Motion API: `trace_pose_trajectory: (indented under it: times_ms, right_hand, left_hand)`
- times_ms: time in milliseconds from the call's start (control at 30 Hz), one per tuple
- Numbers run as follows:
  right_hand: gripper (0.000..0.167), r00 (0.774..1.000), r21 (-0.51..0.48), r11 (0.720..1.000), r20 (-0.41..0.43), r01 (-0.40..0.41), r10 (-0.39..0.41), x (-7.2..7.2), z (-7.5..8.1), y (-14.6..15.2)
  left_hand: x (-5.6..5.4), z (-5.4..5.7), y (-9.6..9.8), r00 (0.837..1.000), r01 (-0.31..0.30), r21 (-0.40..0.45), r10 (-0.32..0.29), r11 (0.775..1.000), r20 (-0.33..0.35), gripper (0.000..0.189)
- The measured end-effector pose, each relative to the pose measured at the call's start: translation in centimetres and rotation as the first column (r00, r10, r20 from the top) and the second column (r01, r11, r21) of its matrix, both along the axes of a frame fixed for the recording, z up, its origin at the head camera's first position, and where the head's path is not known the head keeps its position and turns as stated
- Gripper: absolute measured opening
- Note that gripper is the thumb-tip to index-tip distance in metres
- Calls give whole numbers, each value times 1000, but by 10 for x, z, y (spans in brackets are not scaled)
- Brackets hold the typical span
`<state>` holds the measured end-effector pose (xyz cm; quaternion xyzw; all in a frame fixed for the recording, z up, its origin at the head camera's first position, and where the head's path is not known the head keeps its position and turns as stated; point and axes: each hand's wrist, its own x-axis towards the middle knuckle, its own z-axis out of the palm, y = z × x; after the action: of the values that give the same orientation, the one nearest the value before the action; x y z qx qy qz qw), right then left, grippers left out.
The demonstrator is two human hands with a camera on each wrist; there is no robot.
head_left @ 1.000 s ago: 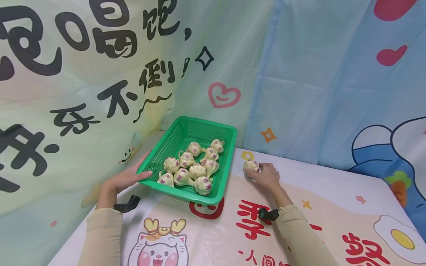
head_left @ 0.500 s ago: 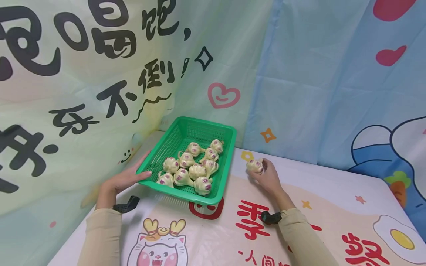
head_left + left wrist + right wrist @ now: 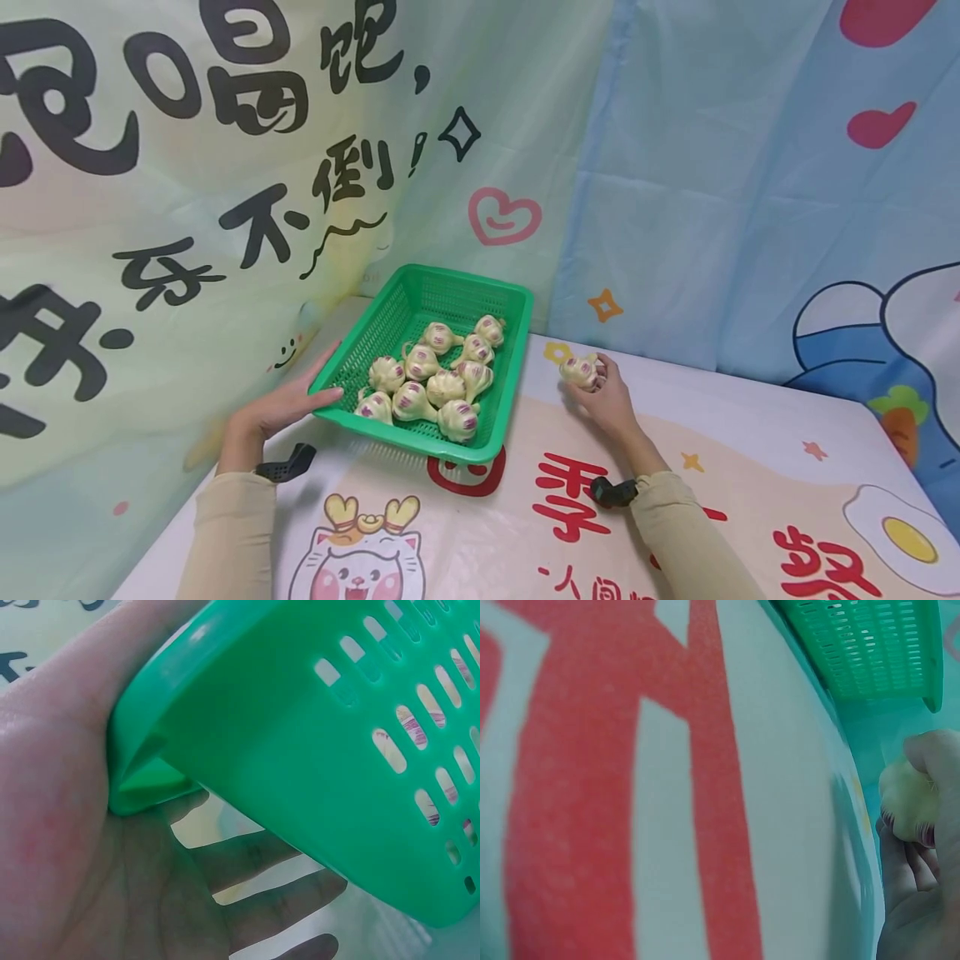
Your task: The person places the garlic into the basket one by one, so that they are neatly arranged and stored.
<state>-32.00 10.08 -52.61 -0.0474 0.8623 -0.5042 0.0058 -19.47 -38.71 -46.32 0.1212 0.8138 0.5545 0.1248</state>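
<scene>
A green plastic basket [image 3: 341, 406] holds several garlic bulbs [image 3: 446, 387], cream with purple streaks. At its near left corner, my left hand [image 3: 281, 404] grips the rim, thumb over the top and the other fingers spread under the lip. Those fingers [image 3: 247, 859] look fairly straight in the left wrist view. To the right of the basket, my right hand [image 3: 609, 404] holds one garlic bulb [image 3: 579, 372] between thumb and fingers. The right wrist view shows the thumb on top of this bulb [image 3: 909, 801] and fingers beneath it, close to the basket's side [image 3: 866, 652].
A printed cloth [image 3: 480, 542] with red characters covers the table. Behind it hangs a blue curtain [image 3: 675, 208], and a pale lettered curtain [image 3: 225, 333] runs along the left. Each wrist bears a black device, the right one [image 3: 613, 492] hanging low over the cloth.
My right hand has moved slightly right with the garlic bulb and turned, so more of the bulb shows. The left hand and the basket stay where they were.
</scene>
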Motion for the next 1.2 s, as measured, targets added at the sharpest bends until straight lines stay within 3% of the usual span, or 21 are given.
trace_pose_trajectory:
  times_ms: [400,733,1000,1200]
  right_hand:
    - [88,999,-35,999,2,-32,32,2,0,-3]
    - [88,996,-12,997,-50,-73,72,8,9,-6]
    - [90,992,-51,992,-66,-112,109,15,22,-20]
    - [90,979,-35,987,-134,-158,152,18,33,-29]
  left_hand:
    - [0,0,0,1000,-3,-13,3,1000,-6,82]
    - [-2,-2,-1,1000,-10,-29,10,1000,-20,82]
    - [-3,-3,-2,1000,-7,-28,6,1000,-26,81]
    - [-4,-4,-1,1000,-8,-29,7,1000,-26,81]
